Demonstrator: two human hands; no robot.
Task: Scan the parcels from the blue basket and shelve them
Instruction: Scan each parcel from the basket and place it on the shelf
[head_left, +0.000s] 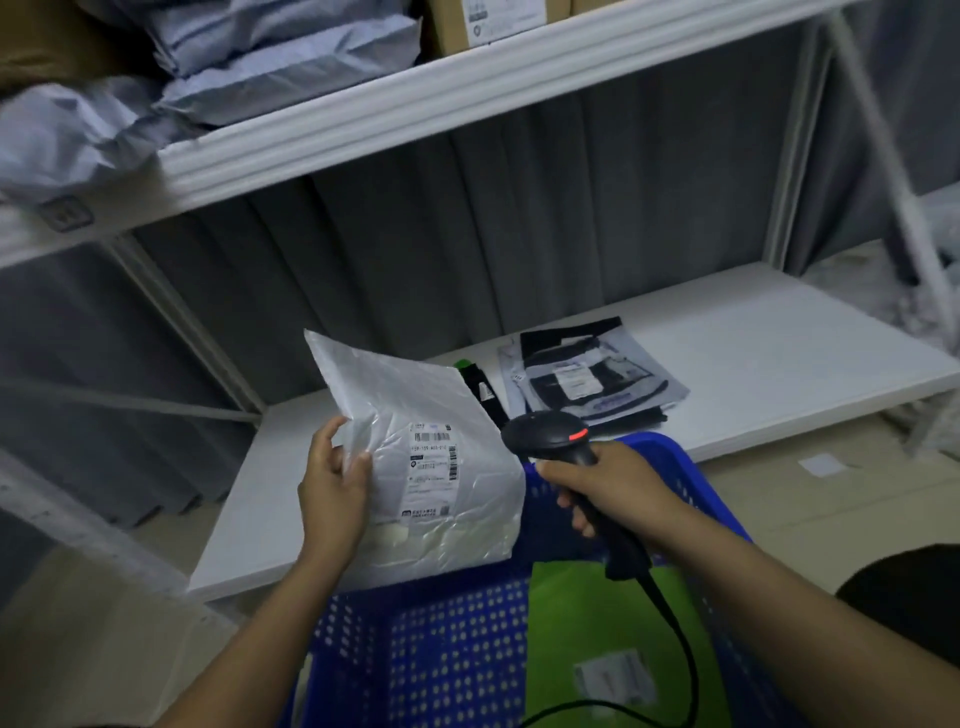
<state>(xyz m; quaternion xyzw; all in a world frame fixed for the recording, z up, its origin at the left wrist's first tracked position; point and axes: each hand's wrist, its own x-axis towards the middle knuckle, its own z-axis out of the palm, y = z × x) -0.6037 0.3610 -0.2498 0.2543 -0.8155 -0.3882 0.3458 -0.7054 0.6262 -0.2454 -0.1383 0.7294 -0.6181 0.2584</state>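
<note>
— Head view, fingers first: what has the left hand (332, 488) got?
— Its fingers (326, 435) curl round the left edge of a crinkly white plastic parcel (441, 410), with the thumb pressed on the front beside the printed label (431, 467). The parcel is held upright above the white lower shelf (779, 353), just left of the blue basket (441, 649).
— And the right hand (613, 488)?
— Fingers (569, 503) wrapped round the handle of a black scanner (545, 436). Its rounded head points toward the parcel, a red light glows, and the cable (683, 654) trails down.
— Inside the basket?
— Perforated plastic walls, and a flat green parcel (597, 623) lying in it, labelled.
— Further out?
— A flat grey-and-black mailer (587, 379) on the lower shelf; puffy bluish mailers (270, 67) and a cardboard box (493, 21) on the upper shelf (415, 104).
</note>
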